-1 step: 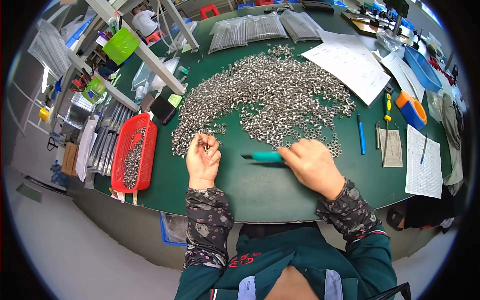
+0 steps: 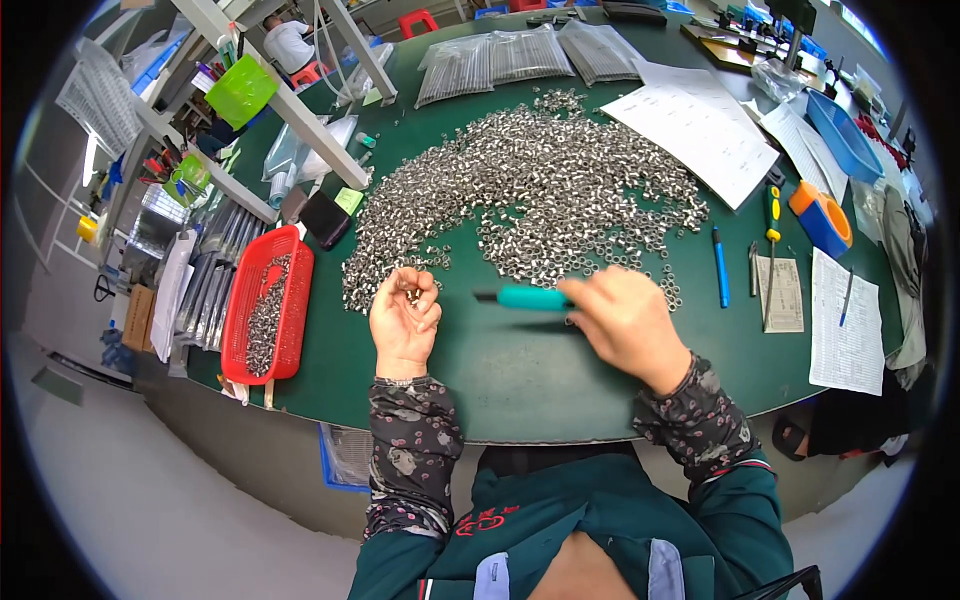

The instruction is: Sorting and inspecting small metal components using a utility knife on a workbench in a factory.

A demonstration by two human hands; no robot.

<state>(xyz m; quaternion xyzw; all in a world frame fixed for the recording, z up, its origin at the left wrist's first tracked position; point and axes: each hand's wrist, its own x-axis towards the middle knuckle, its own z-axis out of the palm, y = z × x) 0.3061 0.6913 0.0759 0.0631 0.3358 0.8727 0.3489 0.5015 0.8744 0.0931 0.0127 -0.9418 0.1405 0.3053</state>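
My left hand [image 2: 404, 322], palm up with fingers curled, holds small metal rings [image 2: 413, 295]; the fingers partly hide them. It is at the near left edge of a big pile of short shiny metal rings [image 2: 560, 180] spread over the green table [image 2: 530, 385]. In my right hand [image 2: 630, 325] is a green-handled tool [image 2: 533, 298], gripped at its right end. Its dark tip points left toward my left hand, with a gap between them. The tool is somewhat blurred, and its exact kind does not show.
On the left stands a red plastic basket [image 2: 303, 310] partly filled with metal pieces. Bagged tubes [image 2: 520, 58] lie at the back. To the right are paper sheets [image 2: 700, 130], a blue pen [image 2: 721, 268], a yellow-handled screwdriver [image 2: 773, 215] and an orange-and-blue tape dispenser [image 2: 822, 220].
My right hand and the green-handled tool have moved slightly left and up, nearer my left hand. The left fingers have shifted a little around the rings.
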